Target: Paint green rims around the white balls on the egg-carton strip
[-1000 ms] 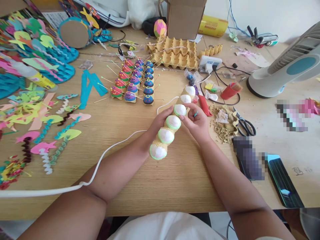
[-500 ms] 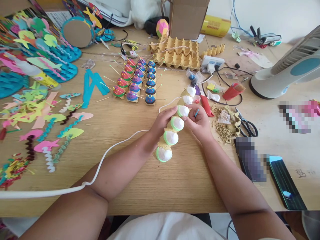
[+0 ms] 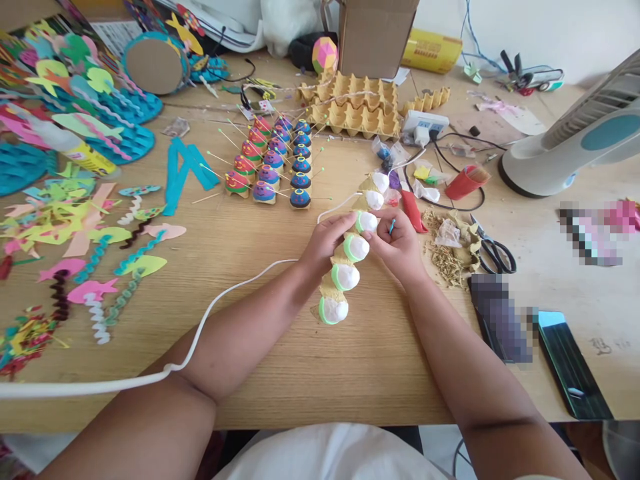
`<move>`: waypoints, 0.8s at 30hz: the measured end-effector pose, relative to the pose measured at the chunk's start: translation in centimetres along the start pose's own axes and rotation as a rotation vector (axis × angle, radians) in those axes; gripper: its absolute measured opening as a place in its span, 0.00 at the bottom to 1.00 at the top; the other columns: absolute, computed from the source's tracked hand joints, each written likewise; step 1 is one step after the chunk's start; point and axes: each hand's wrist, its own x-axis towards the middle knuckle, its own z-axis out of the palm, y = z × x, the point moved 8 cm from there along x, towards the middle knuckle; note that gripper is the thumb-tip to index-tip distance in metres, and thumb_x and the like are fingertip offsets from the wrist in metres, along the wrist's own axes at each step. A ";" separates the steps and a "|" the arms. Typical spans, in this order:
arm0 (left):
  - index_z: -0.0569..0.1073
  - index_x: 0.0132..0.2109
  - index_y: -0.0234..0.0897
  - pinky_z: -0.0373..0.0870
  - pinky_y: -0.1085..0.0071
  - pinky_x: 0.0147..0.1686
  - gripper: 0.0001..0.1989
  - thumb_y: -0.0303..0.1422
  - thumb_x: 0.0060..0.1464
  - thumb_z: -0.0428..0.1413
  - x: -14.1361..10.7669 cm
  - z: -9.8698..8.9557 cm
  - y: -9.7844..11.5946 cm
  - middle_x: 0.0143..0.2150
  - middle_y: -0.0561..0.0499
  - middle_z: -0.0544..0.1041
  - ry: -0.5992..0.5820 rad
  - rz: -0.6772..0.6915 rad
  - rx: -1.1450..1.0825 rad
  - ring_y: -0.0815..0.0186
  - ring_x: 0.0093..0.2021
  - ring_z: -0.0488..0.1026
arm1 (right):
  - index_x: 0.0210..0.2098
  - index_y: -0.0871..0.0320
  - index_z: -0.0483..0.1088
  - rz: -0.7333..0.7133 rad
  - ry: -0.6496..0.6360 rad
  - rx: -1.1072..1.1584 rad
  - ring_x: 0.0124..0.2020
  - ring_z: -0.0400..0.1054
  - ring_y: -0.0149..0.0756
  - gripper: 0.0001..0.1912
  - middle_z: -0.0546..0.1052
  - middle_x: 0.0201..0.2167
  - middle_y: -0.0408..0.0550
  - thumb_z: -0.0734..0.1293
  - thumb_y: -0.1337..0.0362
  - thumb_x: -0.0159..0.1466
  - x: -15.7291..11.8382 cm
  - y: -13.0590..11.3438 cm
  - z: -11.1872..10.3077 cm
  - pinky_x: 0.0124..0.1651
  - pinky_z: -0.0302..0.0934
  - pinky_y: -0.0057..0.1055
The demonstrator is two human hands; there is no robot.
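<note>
Held over the table in front of me is an egg carton strip (image 3: 330, 288), a single row of cups with white domed tops. The nearer domes have bright green rims along their left side; the two farthest show none. My left hand (image 3: 323, 243) grips the strip from the left, thumb by the third dome from the far end. On the other side my right hand (image 3: 400, 245) is closed, its thumb and forefinger pressed against that same dome (image 3: 367, 223). A small teal piece (image 3: 393, 225) shows at its curled fingers; its kind is unclear.
Painted egg carton rows (image 3: 269, 175) with thin pins stand beyond my left hand. Paper fish (image 3: 93, 291) and scraps lie left. Scissors (image 3: 495, 253), a phone (image 3: 573, 363) and a fan (image 3: 575, 140) are right. A white cable (image 3: 220, 300) crosses my left forearm.
The strip's near end has swung slightly to the right, and its far end slightly left. Both hands keep their hold at nearly the same spot.
</note>
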 end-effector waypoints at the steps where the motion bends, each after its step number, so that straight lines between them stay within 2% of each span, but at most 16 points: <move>1: 0.79 0.30 0.40 0.69 0.67 0.32 0.21 0.50 0.49 0.76 0.0 0.0 0.0 0.28 0.53 0.78 0.000 0.002 0.005 0.66 0.30 0.72 | 0.49 0.49 0.72 0.017 -0.018 0.030 0.24 0.47 0.28 0.28 0.54 0.22 0.31 0.80 0.41 0.61 0.0 0.1 0.1 0.31 0.43 0.33; 6: 0.83 0.34 0.39 0.65 0.69 0.29 0.24 0.53 0.44 0.77 0.1 -0.2 -0.4 0.29 0.53 0.79 0.003 -0.004 0.010 0.68 0.29 0.69 | 0.48 0.49 0.72 0.052 -0.033 0.153 0.27 0.51 0.31 0.27 0.60 0.25 0.35 0.77 0.37 0.63 0.0 0.1 0.1 0.32 0.47 0.33; 13: 0.79 0.30 0.36 0.67 0.72 0.27 0.23 0.50 0.45 0.77 -0.1 0.3 -0.5 0.24 0.55 0.75 0.008 -0.037 -0.006 0.72 0.25 0.68 | 0.46 0.49 0.70 0.078 -0.025 0.114 0.25 0.47 0.29 0.28 0.56 0.23 0.32 0.82 0.43 0.59 0.0 0.6 0.1 0.31 0.42 0.33; 17: 0.80 0.31 0.36 0.68 0.73 0.27 0.22 0.48 0.45 0.77 -0.2 0.3 -0.7 0.25 0.54 0.78 0.051 -0.031 -0.033 0.71 0.25 0.72 | 0.44 0.49 0.70 0.060 -0.019 0.103 0.24 0.46 0.29 0.27 0.55 0.22 0.31 0.83 0.43 0.58 0.1 0.6 0.1 0.30 0.41 0.33; 20: 0.82 0.31 0.36 0.68 0.74 0.26 0.22 0.48 0.42 0.78 0.0 0.1 -0.8 0.25 0.54 0.79 0.080 0.009 -0.043 0.71 0.25 0.72 | 0.44 0.49 0.70 0.065 -0.016 0.095 0.24 0.45 0.28 0.26 0.55 0.22 0.31 0.83 0.44 0.59 0.1 0.6 0.0 0.29 0.42 0.33; 24: 0.84 0.30 0.36 0.67 0.74 0.24 0.24 0.49 0.36 0.80 0.3 -0.6 -1.3 0.24 0.54 0.80 0.136 0.029 -0.027 0.71 0.24 0.72 | 0.43 0.48 0.69 0.137 -0.053 0.178 0.25 0.49 0.28 0.28 0.61 0.25 0.34 0.83 0.41 0.57 0.0 1.3 0.4 0.28 0.45 0.32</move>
